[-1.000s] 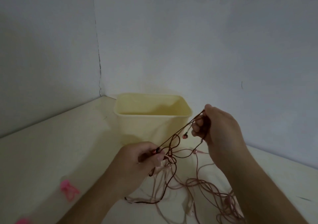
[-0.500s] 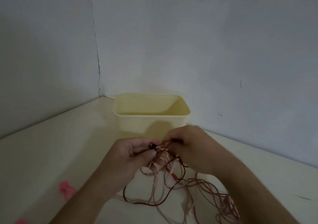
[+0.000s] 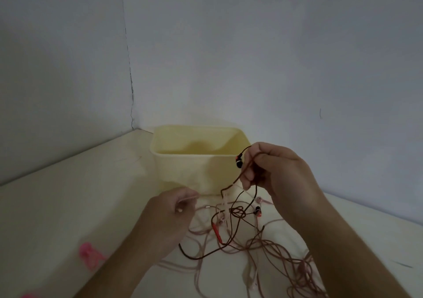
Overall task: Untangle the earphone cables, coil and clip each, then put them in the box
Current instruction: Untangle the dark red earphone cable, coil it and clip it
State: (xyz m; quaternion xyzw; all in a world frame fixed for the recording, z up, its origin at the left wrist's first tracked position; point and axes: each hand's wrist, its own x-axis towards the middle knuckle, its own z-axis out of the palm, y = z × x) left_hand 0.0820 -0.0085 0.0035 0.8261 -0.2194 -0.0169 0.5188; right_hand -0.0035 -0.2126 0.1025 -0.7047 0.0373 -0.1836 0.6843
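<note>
Far left on the table there's a pink clip [image 3: 90, 255] lying unused, another pink bit at the bottom edge too. The left hand [image 3: 170, 215] is curled, pinching a pale pink cable [image 3: 188, 198] that runs right toward the mess. Behind sits the yellow box [image 3: 183, 167], open top; what I can see of the inside looks bare, but the bottom is hidden. The knot [image 3: 238, 212] of the dark cable [image 3: 206, 254] hangs between the hands, below and left of the right hand [image 3: 272, 171], which is raised and pinching that dark cable just under a black earbud [image 3: 239, 162]. So the dark strand runs roughly up-down from the right hand to the knot, and I'd guess the left hand is nearer to pick at it. The rest of the pink tangle [image 3: 295, 265] sprawls near right.
</note>
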